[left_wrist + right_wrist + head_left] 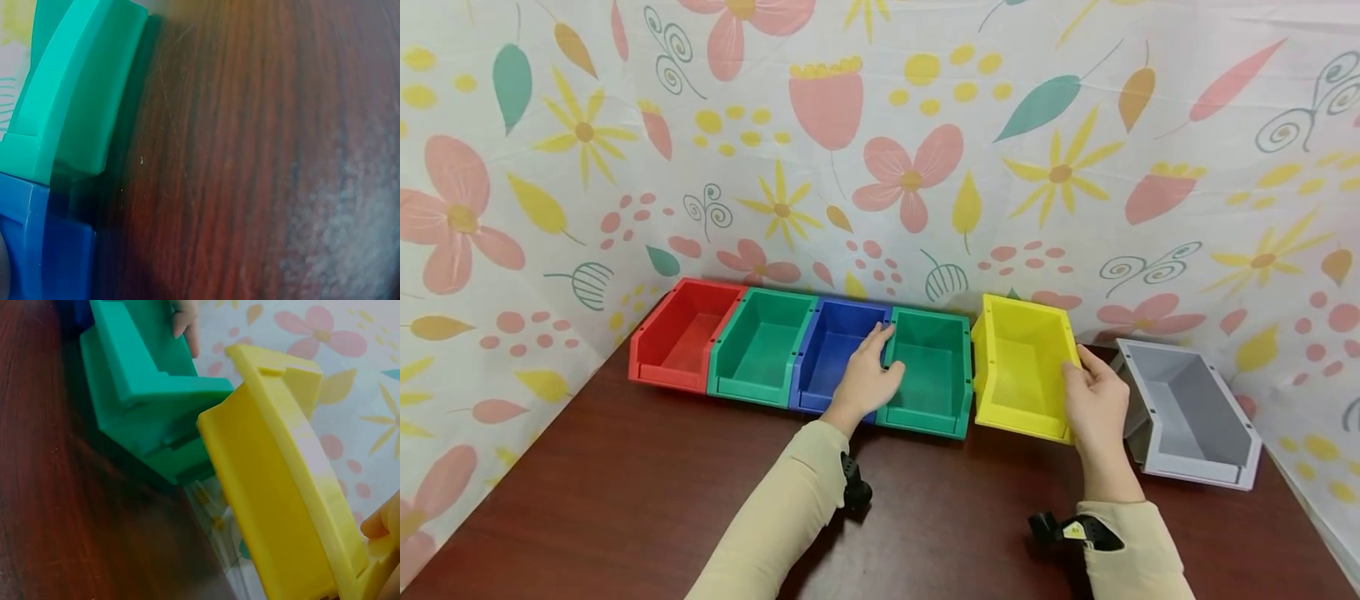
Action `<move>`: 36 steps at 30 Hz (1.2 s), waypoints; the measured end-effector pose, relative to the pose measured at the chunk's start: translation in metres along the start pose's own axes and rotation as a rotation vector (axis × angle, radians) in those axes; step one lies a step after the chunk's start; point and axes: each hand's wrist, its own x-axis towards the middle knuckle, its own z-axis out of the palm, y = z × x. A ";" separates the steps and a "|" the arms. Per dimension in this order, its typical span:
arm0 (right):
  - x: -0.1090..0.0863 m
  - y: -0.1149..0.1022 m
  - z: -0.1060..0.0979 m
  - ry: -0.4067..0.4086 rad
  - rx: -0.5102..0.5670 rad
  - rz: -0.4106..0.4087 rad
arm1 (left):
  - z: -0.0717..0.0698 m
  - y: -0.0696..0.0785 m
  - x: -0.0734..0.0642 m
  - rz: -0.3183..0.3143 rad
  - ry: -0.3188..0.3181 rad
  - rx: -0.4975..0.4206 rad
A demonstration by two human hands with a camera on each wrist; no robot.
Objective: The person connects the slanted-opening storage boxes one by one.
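Observation:
My right hand (1099, 404) grips the right wall of a yellow storage bin (1026, 367), thumb inside and fingers outside. In the right wrist view the yellow bin (269, 494) is tilted and raised, close to the side of a green bin (156, 425). My left hand (868, 375) reaches over a blue bin (827, 350), its fingers extended at the wall shared with the right-hand green bin (928, 367). The left wrist view shows mainly the fronts of the green bin (87, 94) and the blue bin (62, 250).
Left of the blue bin stand another green bin (763, 346) and a red bin (688, 333), side by side. A grey bin (1202, 408) sits at the right. The dark wooden table (647, 492) meets a flower-patterned cloth (910, 125) behind the row.

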 end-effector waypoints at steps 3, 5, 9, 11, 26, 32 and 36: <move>-0.002 -0.004 -0.001 -0.001 -0.056 -0.028 | 0.000 0.000 -0.001 -0.008 -0.008 0.001; -0.004 -0.006 -0.002 -0.002 -0.104 -0.042 | 0.001 0.000 -0.003 -0.011 -0.021 0.007; -0.006 -0.010 -0.005 -0.018 -0.165 -0.075 | -0.002 0.001 -0.003 -0.008 -0.029 0.004; -0.006 -0.012 -0.006 -0.042 -0.164 -0.094 | -0.006 0.002 -0.002 -0.003 -0.014 -0.008; -0.006 -0.029 -0.021 -0.186 -0.406 -0.324 | -0.002 0.006 0.001 0.000 -0.035 0.012; 0.013 -0.064 -0.015 -0.561 -0.613 -0.559 | -0.002 0.005 0.000 -0.024 -0.027 0.019; 0.030 -0.083 -0.003 -0.762 -0.714 -0.580 | -0.004 0.003 -0.001 -0.031 -0.015 0.010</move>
